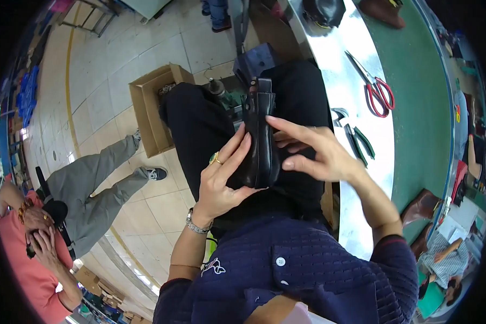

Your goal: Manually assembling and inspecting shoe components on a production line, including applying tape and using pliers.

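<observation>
A glossy black leather boot (263, 146) stands lengthwise over my lap, a seam running down its middle. My left hand (224, 164) holds it from the left, fingertips flat against its side and thumb under the near end. On the other side is my right hand (313, 148), with the index fingertip touching the boot's edge. Its thumb is stretched out and stands apart from the other fingers, which are partly hidden behind the hand.
To my right, a metal-topped bench (356, 194) bears red-handled scissors (373, 89) and green-handled pliers (360, 144). Brown footwear (420, 206) lies on the green surface (410, 135) beyond. An open cardboard box (146, 116) stands by my left knee. A person (102, 200) is at the left.
</observation>
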Tool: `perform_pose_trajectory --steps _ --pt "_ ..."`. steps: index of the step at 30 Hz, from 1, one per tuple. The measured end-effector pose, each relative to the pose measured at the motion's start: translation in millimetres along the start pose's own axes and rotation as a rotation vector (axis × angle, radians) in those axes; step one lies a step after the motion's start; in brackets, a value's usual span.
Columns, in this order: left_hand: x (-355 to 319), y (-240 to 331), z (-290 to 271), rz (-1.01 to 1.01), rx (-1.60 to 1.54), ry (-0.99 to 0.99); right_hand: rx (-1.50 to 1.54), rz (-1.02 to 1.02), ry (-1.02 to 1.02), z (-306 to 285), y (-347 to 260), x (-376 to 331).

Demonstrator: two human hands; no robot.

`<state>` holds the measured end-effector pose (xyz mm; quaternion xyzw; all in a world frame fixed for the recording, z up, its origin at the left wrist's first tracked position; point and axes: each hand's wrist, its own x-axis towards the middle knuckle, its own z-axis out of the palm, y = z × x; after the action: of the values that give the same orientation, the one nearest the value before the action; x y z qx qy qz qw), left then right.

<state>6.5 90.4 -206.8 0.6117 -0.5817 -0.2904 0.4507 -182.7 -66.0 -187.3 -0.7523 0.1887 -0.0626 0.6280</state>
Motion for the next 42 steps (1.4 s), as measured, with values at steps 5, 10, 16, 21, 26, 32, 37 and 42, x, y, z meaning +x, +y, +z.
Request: perform_pose_trajectory --steps 5,10,16,21,26,32,37,42 --pt "-11.4 15.7 4.2 0.017 -0.032 -0.101 0.010 -0.083 -0.276 -23.4 -3.7 19.0" --pt "-32.7 17.7 23.4 -0.057 0.022 -0.092 0.149 0.097 -0.407 -18.8 8.1 10.3" --pt "-36.1 16.0 36.6 0.032 0.187 -0.008 0.067 0.075 -0.407 -12.7 17.0 11.1" --pt "-44.6 19.1 42.2 -0.017 0.221 0.066 0.006 0.084 -0.395 -4.9 14.0 15.9" --pt "-49.9 19.2 44.6 -0.076 0.241 0.188 -0.024 0.126 -0.462 0.3 7.1 24.6" --pt "-40.7 18.2 24.3 -0.148 0.123 0.101 0.121 0.368 0.101 29.8 13.6 -6.0" --pt "-15.7 -1.1 -5.7 -0.423 -0.461 -0.081 0.477 0.435 -0.020 37.8 13.1 -17.6" --pt "-3.2 -19.3 39.3 -0.530 -0.774 -0.106 0.471 0.408 -0.023 46.4 12.3 -18.6"
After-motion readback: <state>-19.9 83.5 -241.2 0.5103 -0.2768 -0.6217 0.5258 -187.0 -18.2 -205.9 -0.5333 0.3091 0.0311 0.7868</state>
